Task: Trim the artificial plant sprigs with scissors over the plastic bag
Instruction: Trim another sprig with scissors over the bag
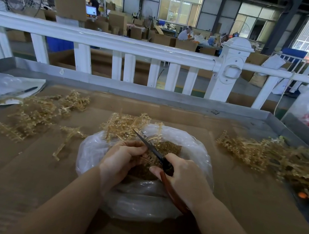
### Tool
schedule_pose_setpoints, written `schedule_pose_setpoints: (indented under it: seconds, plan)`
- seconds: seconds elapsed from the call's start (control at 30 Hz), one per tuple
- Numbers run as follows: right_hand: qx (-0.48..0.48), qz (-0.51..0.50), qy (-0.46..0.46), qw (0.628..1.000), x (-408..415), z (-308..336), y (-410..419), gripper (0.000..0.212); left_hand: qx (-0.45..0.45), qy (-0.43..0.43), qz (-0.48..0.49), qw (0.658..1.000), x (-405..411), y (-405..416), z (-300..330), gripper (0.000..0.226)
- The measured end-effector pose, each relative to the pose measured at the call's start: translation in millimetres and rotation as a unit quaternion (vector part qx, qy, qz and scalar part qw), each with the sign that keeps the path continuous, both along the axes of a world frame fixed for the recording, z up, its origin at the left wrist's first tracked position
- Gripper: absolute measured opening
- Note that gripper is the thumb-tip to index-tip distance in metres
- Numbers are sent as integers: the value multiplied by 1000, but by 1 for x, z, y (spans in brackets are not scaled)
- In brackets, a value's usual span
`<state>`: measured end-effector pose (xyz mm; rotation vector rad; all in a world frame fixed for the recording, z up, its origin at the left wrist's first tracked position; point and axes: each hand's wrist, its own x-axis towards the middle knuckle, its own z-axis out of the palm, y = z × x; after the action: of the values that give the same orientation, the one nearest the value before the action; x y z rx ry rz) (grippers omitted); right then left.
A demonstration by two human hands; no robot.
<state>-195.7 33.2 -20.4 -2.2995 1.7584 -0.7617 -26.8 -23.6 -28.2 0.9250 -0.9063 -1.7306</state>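
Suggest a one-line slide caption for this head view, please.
Left hand holds a sprig while right hand works scissors over the plastic bag.

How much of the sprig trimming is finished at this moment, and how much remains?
Done: the plastic bag already holds a mass of tan cuttings. In hand: the left hand holds a sprig over the bag while the right hand works the scissors. Left, probably: the pile at right; the left pile's status is unclear.

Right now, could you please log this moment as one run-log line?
left hand: holds sprig | right hand: grips scissors, blades at sprig | plastic bag: open below, clippings inside | step: trimming
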Motion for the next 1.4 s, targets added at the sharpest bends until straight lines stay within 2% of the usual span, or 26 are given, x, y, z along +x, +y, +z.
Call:
schedule_pose_setpoints:
  seconds: [0.37,0.57,0.83,1.03,1.17,1.4]
  plan:
    - [-3,-10,-1,1000,-1,0,0,32,3,-13,23,1000,-2,-5,-1,14]
    - [7,-16,0,1000,0,2,2,32,-30,-5,30,999,-4,-1,0,15]
    - [44,-9,13,999,-6,7,8,31,11,20,77,997,-6,-3,-1,23]
    - [19,-17,26,999,-12,8,18,32,-5,33,70,997,-5,-1,-1,28]
    - [-11,-27,35,999,-13,7,24,35,1,51,66,997,-5,-2,1,20]
    - [-21,-30,61,998,-15,11,29,24,23,63,76,995,-5,-2,2,16]
